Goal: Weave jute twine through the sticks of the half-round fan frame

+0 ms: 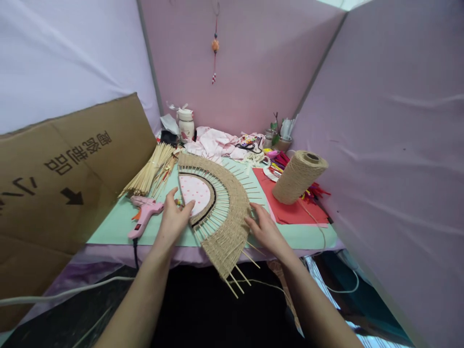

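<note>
A half-round woven fan (237, 200) of tan twine on thin wooden sticks lies tilted over the table's front edge, its lower end overhanging. At its core is a white half-disc (195, 191) with pink dots, bordered by twine and a dark line. My left hand (175, 216) grips the fan's straight inner side, thumb on the dotted half-disc. Around the outer woven edge, my right hand (265, 228) holds on with thumb and fingers; some fingertips are hidden. Bare stick ends stick out past the weave. A loose twine strand runs from the fan's lower corner.
A pink glue gun (145, 215) lies left of my left hand, near a bundle of sticks (154, 166). A twine spool (299, 178) stands on red sheets (290, 212) at right. Cardboard (72, 169) walls the left; pink cloth (213, 142) and a bottle (186, 126) sit behind.
</note>
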{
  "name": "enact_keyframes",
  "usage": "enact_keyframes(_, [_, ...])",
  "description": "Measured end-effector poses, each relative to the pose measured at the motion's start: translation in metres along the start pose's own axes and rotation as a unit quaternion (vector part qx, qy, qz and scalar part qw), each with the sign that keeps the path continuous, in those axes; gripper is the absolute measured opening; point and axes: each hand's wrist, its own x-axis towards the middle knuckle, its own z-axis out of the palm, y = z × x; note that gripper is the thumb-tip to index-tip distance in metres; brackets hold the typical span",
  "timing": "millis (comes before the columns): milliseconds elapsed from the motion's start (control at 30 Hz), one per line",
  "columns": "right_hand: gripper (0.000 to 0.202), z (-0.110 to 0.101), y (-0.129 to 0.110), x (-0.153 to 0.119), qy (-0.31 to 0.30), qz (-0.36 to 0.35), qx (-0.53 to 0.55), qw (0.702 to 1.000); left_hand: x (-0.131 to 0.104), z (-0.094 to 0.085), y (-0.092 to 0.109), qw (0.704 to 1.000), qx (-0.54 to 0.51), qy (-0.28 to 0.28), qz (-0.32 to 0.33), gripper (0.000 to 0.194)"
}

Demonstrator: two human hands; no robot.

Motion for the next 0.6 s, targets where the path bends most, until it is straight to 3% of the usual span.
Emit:
enact_keyframes(100, [0.051, 0.007, -0.004, -0.001, -0.012, -0.011, -0.014, 1.0, -0.009, 0.003, 0.002, 0.999, -0.001, 0.017, 0.035, 0.068])
enact_keyframes(200, [0.054, 0.01, -0.004, -0.002, -0.017, -0.012, -0.031, 0.999, -0.018, 0.005, 0.002, 0.998, -0.04, 0.035, 0.031, 0.061])
enact_keyframes(300, [0.055, 0.01, -0.003, -0.002, -0.02, -0.007, -0.039, 0.999, -0.022, 0.009, 0.003, 0.986, -0.142, 0.083, -0.014, 0.055])
enact_keyframes(367, [0.055, 0.008, -0.003, -0.001, -0.015, -0.006, -0.04, 0.999, -0.023, 0.013, 0.008, 0.959, -0.254, 0.095, -0.081, 0.047])
enact_keyframes(433, [0.054, 0.006, -0.002, -0.001, -0.009, -0.004, -0.038, 0.999, -0.025, 0.016, 0.014, 0.923, -0.35, 0.046, -0.155, 0.033])
enact_keyframes(533, [0.054, 0.004, 0.0, 0.0, -0.007, -0.001, -0.03, 1.0, -0.028, 0.022, 0.021, 0.874, -0.391, -0.125, -0.262, 0.015])
enact_keyframes(600, [0.054, 0.003, 0.002, 0.0, -0.009, -0.002, -0.022, 1.0, -0.031, 0.028, 0.023, 0.841, -0.381, -0.206, -0.323, 0.013])
